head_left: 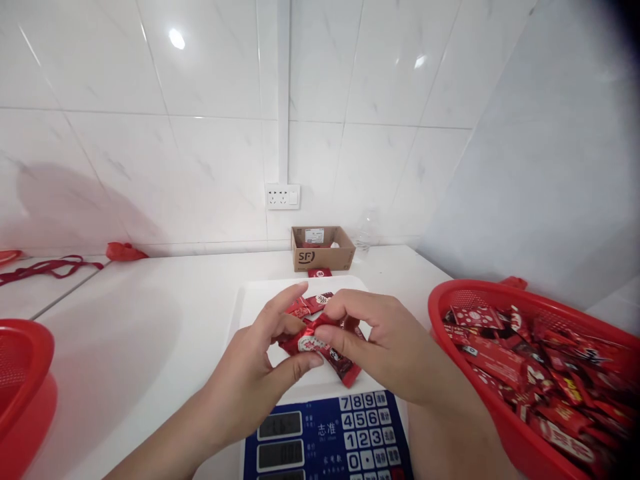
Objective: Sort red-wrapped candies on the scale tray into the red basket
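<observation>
My left hand (pixel 260 373) and my right hand (pixel 385 347) meet over the white platform of a digital scale (pixel 260 300). Both are closed on a small bunch of red snack packets (pixel 320 340). The left thumb and fingers pinch the bunch from the left. The right fingers curl over its top right. One packet end sticks out below the right hand, and another shows behind the fingers. The scale's blue keypad panel (pixel 360 433) lies just below my wrists.
A red basket (pixel 450 300) full of several red packets stands at the right. Another red basket (pixel 25 360) sits at the left edge. A small cardboard box (pixel 323 253) and a loose red packet (pixel 319 272) lie behind the scale, with a clear bottle (pixel 367 233) beside the box. Red straps (pixel 50 267) lie at the far left.
</observation>
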{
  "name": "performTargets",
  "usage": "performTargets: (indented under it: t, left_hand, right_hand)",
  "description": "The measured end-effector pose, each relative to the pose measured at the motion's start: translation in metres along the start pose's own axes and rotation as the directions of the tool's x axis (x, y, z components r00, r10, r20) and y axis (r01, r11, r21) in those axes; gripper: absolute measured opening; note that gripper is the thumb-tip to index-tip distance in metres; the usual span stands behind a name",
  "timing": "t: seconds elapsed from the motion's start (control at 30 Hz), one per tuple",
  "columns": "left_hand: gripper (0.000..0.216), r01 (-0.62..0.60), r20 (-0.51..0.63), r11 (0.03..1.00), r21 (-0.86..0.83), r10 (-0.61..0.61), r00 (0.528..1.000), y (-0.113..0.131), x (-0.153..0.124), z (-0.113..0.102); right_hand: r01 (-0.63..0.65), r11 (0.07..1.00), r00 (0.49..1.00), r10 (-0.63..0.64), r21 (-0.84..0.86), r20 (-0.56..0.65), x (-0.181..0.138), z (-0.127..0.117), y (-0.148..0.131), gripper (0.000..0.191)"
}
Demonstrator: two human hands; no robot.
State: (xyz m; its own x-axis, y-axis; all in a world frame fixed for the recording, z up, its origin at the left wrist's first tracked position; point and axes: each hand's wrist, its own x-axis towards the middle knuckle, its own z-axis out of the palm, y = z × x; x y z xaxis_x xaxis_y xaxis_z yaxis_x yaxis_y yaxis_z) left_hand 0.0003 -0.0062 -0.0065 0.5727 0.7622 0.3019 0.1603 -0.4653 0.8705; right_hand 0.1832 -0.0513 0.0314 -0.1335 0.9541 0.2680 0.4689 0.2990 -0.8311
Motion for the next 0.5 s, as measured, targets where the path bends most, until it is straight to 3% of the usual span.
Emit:
performTargets:
  t: [0.07, 0.1, 0.2, 0.27, 0.4, 0.5]
  left_hand:
    - [0.058, -0.010, -0.055, 0.999, 0.044, 0.012, 0.998, -0.001, 0.001, -0.001]
    - [0.055, -0.011, -0.090, 0.997, 0.074, 0.018, 0.996, -0.002, 0.001, -0.002]
    - [0.047, 0.022, -0.123, 0.982, 0.185, 0.000, 0.992, -0.002, 0.004, -0.003]
    - [0.042, 0.024, -0.048, 0.961, 0.274, -0.011, 0.999, -0.004, 0.007, -0.001]
    - [0.051, -0.030, 0.176, 0.912, 0.409, -0.047, 0.983, -0.013, 0.015, 0.009]
    - [0.065, -0.042, 0.272, 0.852, 0.522, -0.119, 0.955, -0.024, 0.024, 0.017]
  right_hand:
    - [0.078, 0.997, 0.976, -0.074, 0.010, -0.206, 0.001, -0.001, 0.003, 0.017]
    - [0.136, 0.990, 0.931, -0.117, 0.031, -0.347, 0.001, -0.002, 0.005, 0.015]
    - [0.340, 0.927, 0.719, -0.148, 0.158, -0.679, 0.001, -0.009, 0.011, 0.009]
    - [0.427, 0.869, 0.652, -0.105, 0.249, -0.751, 0.000, -0.013, 0.011, 0.011]
    - [0.477, 0.808, 0.627, -0.036, 0.346, -0.779, -0.006, -0.021, 0.007, 0.015]
    - [0.520, 0.780, 0.606, -0.050, 0.348, -0.794, -0.009, -0.025, 0.003, 0.016]
